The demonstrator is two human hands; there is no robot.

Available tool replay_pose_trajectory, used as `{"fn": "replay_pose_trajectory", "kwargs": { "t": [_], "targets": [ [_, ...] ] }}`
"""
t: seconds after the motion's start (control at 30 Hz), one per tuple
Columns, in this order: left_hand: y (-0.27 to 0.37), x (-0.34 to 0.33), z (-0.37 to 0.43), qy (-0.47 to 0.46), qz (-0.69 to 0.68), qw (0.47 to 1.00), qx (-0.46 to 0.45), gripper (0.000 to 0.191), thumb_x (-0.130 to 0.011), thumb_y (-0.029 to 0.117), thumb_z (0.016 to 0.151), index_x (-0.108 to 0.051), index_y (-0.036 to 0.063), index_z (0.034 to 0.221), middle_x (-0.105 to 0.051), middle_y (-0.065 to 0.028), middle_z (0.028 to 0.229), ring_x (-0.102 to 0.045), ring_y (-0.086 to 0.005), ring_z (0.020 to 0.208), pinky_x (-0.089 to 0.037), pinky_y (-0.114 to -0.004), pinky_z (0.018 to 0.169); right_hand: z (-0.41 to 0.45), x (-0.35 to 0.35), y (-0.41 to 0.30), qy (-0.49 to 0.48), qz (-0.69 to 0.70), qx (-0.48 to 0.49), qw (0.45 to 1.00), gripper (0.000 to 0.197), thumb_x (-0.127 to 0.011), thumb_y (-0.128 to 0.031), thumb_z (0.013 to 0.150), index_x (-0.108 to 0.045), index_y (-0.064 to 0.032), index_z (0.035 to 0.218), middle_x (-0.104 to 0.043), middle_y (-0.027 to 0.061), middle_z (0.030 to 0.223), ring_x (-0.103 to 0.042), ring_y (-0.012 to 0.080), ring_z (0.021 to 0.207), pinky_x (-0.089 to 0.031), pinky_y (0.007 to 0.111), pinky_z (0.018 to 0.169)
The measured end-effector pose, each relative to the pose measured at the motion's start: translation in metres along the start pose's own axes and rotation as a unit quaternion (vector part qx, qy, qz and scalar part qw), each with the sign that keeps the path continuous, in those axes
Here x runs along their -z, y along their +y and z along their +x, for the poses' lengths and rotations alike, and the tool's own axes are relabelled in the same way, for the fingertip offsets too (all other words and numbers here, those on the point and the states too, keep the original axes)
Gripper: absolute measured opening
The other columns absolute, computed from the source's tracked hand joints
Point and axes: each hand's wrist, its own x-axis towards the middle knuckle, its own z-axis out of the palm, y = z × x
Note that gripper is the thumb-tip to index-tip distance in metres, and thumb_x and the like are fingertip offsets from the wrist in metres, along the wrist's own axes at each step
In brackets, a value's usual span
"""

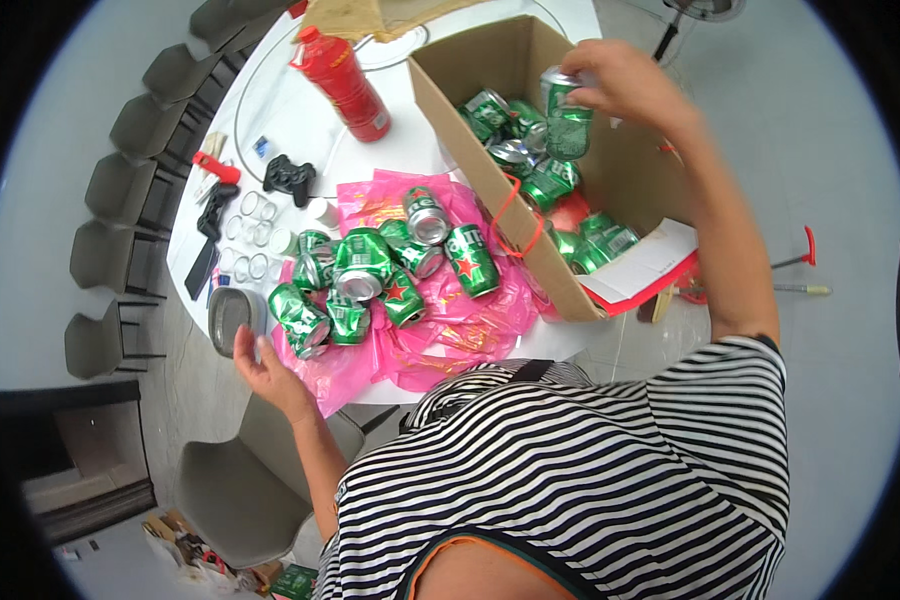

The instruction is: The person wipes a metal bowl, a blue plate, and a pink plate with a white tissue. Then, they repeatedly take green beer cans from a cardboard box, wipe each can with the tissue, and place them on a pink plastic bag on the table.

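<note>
My right hand [615, 81] grips a green drink can [568, 120] by its upper end, held over the cardboard box [487, 169]. Inside the box lie several green cans [551, 184], many of them crumpled. My left hand [266, 367] holds nothing, its fingers apart, beside a grey plastic container [232, 321] at the table's edge. Between my hands, a pile of dented green cans [361, 259] rests on a pink plastic bag [450, 319] spread over the white table. One can with a red star [472, 261] lies at the pile's right side, near the box.
A red plastic bottle [343, 84] stands behind the pile. Left of it lie a black game controller [290, 178], small clear cups [255, 217] and a red-handled object [216, 167]. A grey chair [240, 495] stands at the table's near left. A red cord [517, 217] hangs on the box's side.
</note>
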Motion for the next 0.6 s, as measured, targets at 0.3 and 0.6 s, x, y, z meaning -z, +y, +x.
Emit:
{"fn": "replay_pose_trajectory", "kwargs": {
  "t": [0.3,0.6],
  "targets": [
    [0.1,-0.067,-0.024,-0.477,-0.352,0.802,0.081,0.07,-0.074,0.026,0.083,-0.039,0.0028,0.14,-0.053,-0.0128,0.129,-0.052,-0.0216,0.119,-0.043,-0.036,0.099,-0.062,0.031,-0.158,0.087,0.261,0.154,0.949,0.031,-0.078,-0.008,0.068,-0.064,-0.0022,0.095,-0.063,0.0093,0.087,-0.062,0.0249,0.075,-0.05,0.033,0.067],
    [0.114,-0.075,-0.047,-0.505,-0.207,0.813,0.204,0.098,-0.085,0.024,0.07,-0.027,-0.0024,0.144,-0.05,-0.0145,0.13,-0.049,-0.0205,0.12,-0.04,-0.032,0.101,-0.066,-0.053,-0.226,0.26,0.403,0.001,0.877,0.038,-0.076,-0.018,0.078,-0.06,-0.0014,0.107,-0.059,0.0117,0.101,-0.059,0.0262,0.09,-0.048,0.033,0.081]
  ]
}}
